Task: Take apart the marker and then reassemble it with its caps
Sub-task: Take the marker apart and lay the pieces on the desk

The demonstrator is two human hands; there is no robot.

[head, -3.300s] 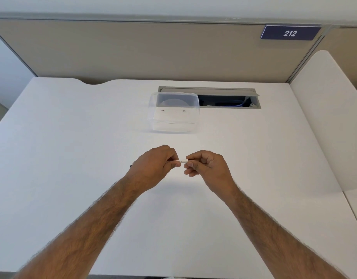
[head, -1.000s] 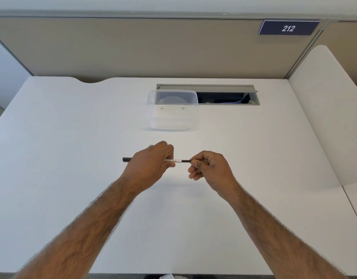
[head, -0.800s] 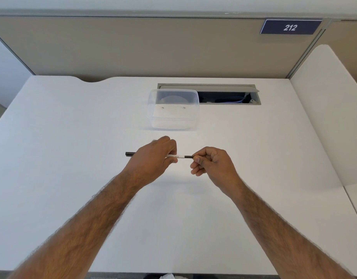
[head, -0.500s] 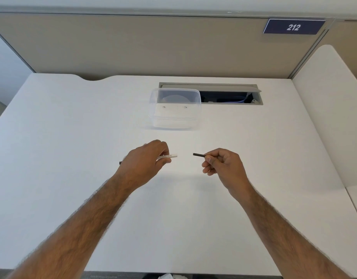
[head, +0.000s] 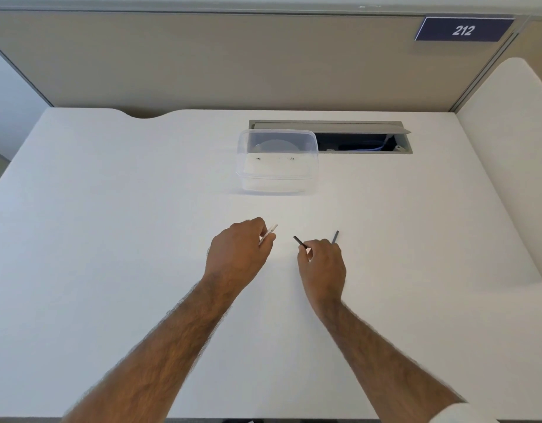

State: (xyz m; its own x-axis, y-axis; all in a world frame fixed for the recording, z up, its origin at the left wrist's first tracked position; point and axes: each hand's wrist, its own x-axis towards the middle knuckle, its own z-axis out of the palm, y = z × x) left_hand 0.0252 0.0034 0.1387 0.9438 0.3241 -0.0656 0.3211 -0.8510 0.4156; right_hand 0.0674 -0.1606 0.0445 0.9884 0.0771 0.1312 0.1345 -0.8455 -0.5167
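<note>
The marker is in separate parts over the middle of the white desk (head: 117, 239). My left hand (head: 236, 254) is closed around the white marker body (head: 269, 232), whose pale end pokes out past my fingers toward the upper right. My right hand (head: 321, 267) pinches a thin black piece (head: 300, 242) that points up and left toward the body, a short gap apart from it. A second short dark piece (head: 335, 237) sticks out beyond my right knuckles; I cannot tell whether it is held or lying on the desk.
A clear plastic tub (head: 277, 161) stands on the desk beyond my hands. Behind it is an open cable slot (head: 361, 141) with a grey flap. A beige partition closes the back, and a white side panel (head: 508, 148) stands on the right.
The black piece has come out of the white body and my hands have moved apart. The body's dark left end is now hidden by my left hand. A second dark piece now shows by my right hand.
</note>
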